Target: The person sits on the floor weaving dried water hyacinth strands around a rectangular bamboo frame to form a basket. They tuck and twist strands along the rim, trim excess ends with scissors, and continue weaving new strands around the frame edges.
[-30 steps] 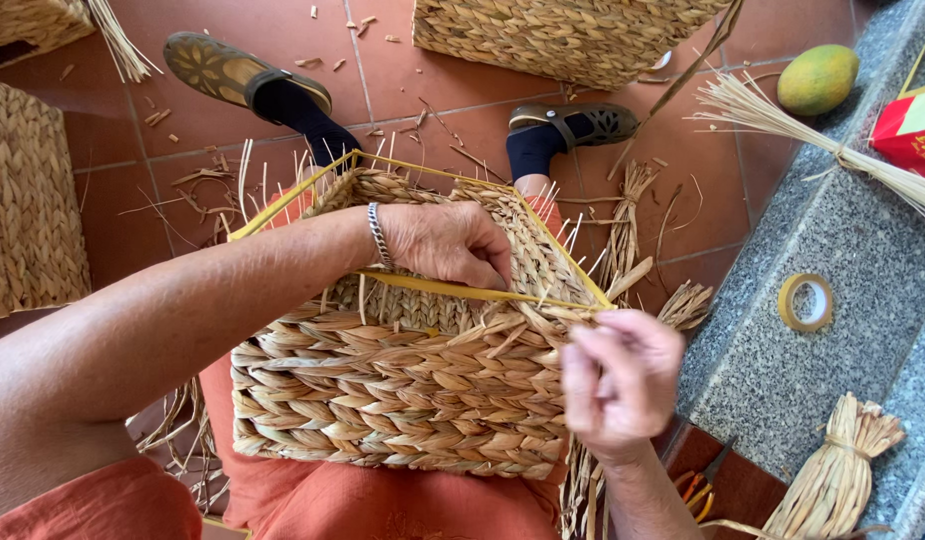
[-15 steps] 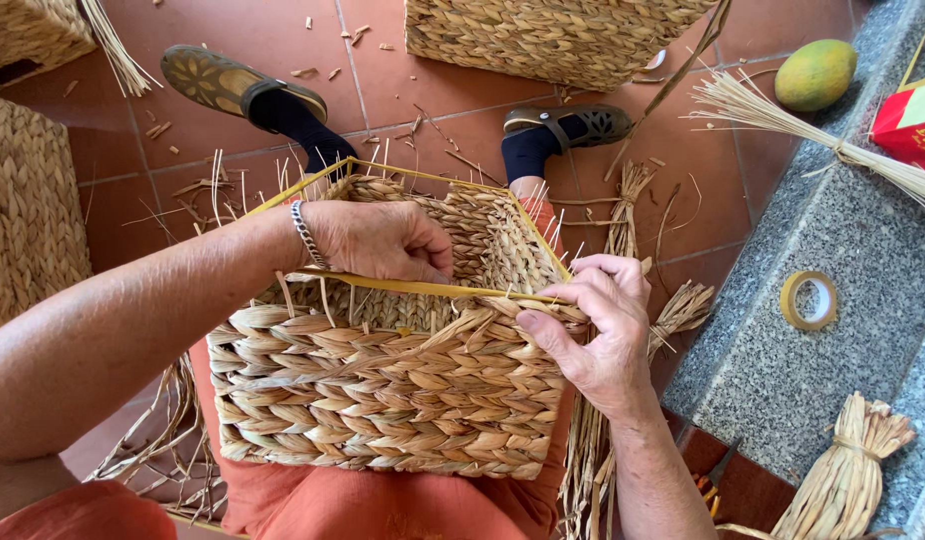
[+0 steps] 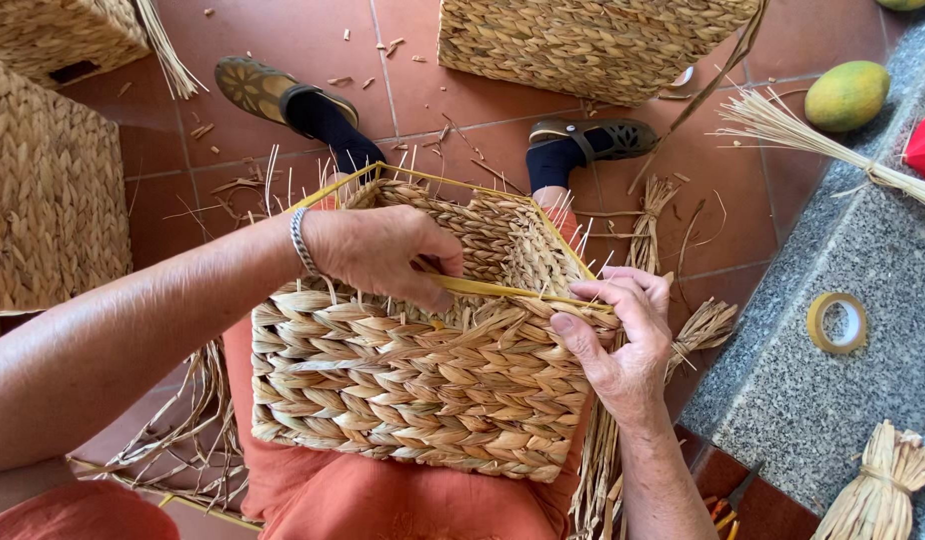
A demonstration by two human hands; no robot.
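A half-woven straw basket (image 3: 423, 390) with a yellow wire frame rests on my lap, its open top facing away from me. My left hand (image 3: 378, 252), with a silver bracelet at the wrist, reaches over the near rim and pinches the yellow frame bar and the weave at its top edge. My right hand (image 3: 623, 335) grips the basket's right corner, fingers curled over the rim and the straw ends there. Loose straw strands (image 3: 633, 235) stick up around the frame.
Finished woven baskets stand at the far middle (image 3: 583, 45) and at the left (image 3: 43, 190). A grey stone ledge (image 3: 793, 400) on the right carries a tape roll (image 3: 836, 322), a green mango (image 3: 846, 95), and straw bundles (image 3: 878, 495). Straw scraps litter the red tile floor.
The basket has shifted slightly left on my lap. My right hand, which was off the basket a second ago, now clasps the right corner of the rim; my left hand stays on the near rim.
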